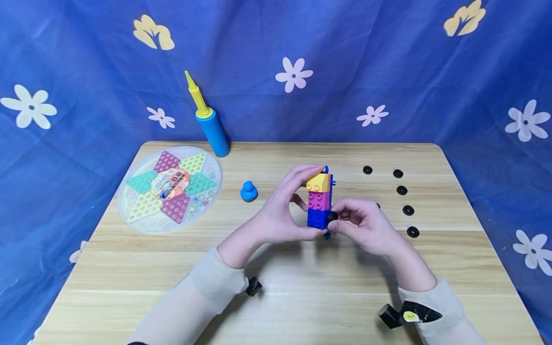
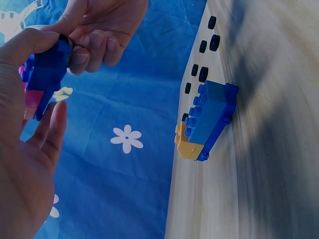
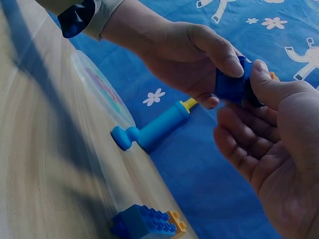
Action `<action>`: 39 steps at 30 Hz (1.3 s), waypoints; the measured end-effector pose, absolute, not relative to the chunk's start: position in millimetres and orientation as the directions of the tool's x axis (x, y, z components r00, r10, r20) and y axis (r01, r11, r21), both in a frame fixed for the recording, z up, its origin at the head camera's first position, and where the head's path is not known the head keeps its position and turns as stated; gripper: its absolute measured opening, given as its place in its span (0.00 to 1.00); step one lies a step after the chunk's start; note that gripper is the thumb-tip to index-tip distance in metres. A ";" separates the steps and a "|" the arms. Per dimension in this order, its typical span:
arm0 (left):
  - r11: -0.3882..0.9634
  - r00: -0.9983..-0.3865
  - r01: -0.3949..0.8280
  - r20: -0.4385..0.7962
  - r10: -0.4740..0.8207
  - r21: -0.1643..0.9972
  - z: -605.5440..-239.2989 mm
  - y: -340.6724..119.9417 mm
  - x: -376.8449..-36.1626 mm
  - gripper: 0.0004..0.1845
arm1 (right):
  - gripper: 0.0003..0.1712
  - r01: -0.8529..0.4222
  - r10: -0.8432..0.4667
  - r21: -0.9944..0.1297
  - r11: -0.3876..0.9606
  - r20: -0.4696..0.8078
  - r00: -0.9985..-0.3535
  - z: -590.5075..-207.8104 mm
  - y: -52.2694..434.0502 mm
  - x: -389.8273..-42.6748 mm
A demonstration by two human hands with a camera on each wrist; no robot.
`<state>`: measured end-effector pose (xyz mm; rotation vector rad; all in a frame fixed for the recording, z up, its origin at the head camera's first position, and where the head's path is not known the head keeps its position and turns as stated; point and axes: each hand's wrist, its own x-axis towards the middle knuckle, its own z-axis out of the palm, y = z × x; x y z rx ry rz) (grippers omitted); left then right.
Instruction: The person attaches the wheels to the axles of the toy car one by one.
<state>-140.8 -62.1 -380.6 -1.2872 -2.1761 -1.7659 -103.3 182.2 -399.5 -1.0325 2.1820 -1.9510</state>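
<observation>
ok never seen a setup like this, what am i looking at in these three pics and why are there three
No machine here: a person works with bare hands and wears three cameras. The wide picture comes from a camera on the head, looking down at a wooden table. The other two come from cameras on each wrist, so they show the same scene close up and tilted.

The left hand grips a block stack of yellow, pink and blue bricks. The right hand pinches a small black wheel against its blue bottom brick.

On the table lie more black wheels, a blue duck-shaped piece, a round checkers board and a blue and yellow hand pump. The left wrist view also shows another blue and yellow block piece on the table.
</observation>
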 end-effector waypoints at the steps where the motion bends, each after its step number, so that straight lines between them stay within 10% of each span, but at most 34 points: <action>1: -0.004 -0.654 0.615 0.513 0.556 0.789 -380.4 -61.8 -140.2 0.61 | 0.10 -0.444 -0.488 -0.896 -0.004 0.389 -0.782 -399.4 182.1 -103.1; 21: -0.028 -0.757 0.238 0.204 0.621 0.971 -377.8 -57.9 -136.4 0.52 | 0.11 -0.410 -0.507 -0.907 0.099 0.309 -0.805 -395.4 184.1 -99.8; 39: -0.012 -0.767 0.217 0.178 0.617 0.976 -379.0 -60.4 -136.9 0.46 | 0.12 -0.516 -0.518 -0.839 0.171 0.369 -0.771 -400.2 183.4 -100.0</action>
